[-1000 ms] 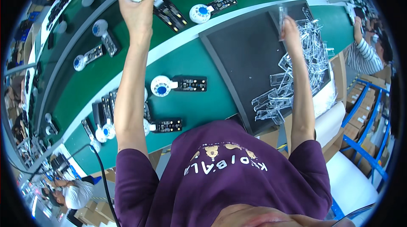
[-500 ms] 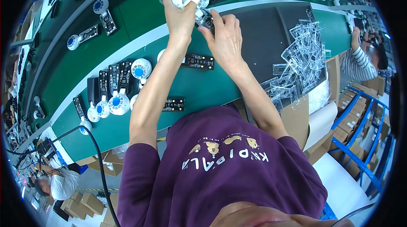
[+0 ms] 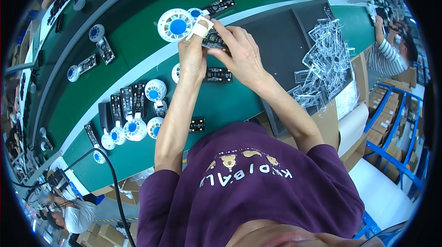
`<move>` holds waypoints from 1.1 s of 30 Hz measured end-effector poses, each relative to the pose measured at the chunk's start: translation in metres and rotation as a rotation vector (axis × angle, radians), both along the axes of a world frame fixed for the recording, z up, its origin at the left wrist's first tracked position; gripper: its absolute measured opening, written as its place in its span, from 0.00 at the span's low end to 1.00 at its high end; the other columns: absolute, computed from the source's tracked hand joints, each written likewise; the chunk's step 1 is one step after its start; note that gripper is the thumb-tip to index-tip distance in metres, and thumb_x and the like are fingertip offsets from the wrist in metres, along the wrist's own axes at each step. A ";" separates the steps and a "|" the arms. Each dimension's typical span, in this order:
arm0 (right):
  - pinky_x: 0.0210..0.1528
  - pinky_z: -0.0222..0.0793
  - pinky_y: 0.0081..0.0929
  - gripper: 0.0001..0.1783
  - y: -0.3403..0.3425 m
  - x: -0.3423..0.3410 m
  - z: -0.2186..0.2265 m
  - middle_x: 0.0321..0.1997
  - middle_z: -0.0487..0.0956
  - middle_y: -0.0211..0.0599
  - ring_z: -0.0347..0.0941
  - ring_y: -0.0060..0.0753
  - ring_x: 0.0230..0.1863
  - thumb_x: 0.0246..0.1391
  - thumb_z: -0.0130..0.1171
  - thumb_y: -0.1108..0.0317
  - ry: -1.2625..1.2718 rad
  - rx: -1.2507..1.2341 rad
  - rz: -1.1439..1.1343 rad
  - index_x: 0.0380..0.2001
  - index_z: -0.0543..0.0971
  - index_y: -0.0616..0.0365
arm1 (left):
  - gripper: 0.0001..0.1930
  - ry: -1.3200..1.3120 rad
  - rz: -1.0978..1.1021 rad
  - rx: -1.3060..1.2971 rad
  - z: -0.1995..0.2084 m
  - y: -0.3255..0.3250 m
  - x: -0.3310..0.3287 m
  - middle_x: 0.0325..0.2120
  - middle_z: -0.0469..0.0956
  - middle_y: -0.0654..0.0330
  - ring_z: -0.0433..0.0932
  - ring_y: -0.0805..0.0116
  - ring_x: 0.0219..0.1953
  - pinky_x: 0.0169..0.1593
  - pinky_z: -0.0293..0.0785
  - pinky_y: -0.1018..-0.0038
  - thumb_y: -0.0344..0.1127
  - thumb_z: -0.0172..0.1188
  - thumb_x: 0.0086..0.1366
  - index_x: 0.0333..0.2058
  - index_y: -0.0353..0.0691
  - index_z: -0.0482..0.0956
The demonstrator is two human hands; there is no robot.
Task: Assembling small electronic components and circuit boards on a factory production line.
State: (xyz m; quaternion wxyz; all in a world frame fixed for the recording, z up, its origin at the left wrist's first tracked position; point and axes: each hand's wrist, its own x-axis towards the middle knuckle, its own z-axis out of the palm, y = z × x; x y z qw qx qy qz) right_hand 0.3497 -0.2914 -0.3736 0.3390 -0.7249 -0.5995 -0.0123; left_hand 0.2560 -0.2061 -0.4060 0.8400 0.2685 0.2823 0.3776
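Note:
Both my hands hold one unit above the bench's far edge: a round white slotted head [image 3: 177, 26] with a blue centre, joined to a black circuit-board handle [image 3: 214, 42]. My left hand [image 3: 191, 60] is closed around the joint, a whitish wrap on one of its fingers. The fingers and thumb of my right hand [image 3: 241, 55] pinch the board end, partly hiding it. Just beyond lies another unit with a black board [image 3: 220, 5]. Nearer, below my hands, a similar unit's board [image 3: 218, 74] rests on the green bench, part of it hidden by my left arm.
Several such units [image 3: 135, 128] stand in a row left of my left forearm. A heap of clear plastic frames [image 3: 324, 58] fills the dark tray [image 3: 276, 30] on the right. More units [image 3: 105, 49] lie on the green belt [image 3: 138, 14]. A black cable [image 3: 115, 178] hangs at lower left. Co-workers sit at both sides.
The held unit has turned, so its blue centre now faces up and the head sticks out left of my left hand. My right hand has closed in on the board. The view has shifted slightly.

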 end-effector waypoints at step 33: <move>0.54 0.58 0.48 0.42 -0.085 0.429 -0.062 0.56 0.67 0.49 0.64 0.49 0.56 0.45 0.50 0.36 -0.123 -0.870 -1.372 0.52 0.66 0.60 | 0.26 1.804 0.031 0.991 -0.096 0.159 -0.094 0.39 0.72 0.42 0.74 0.49 0.41 0.42 0.70 0.60 0.51 0.53 0.56 0.44 0.35 0.70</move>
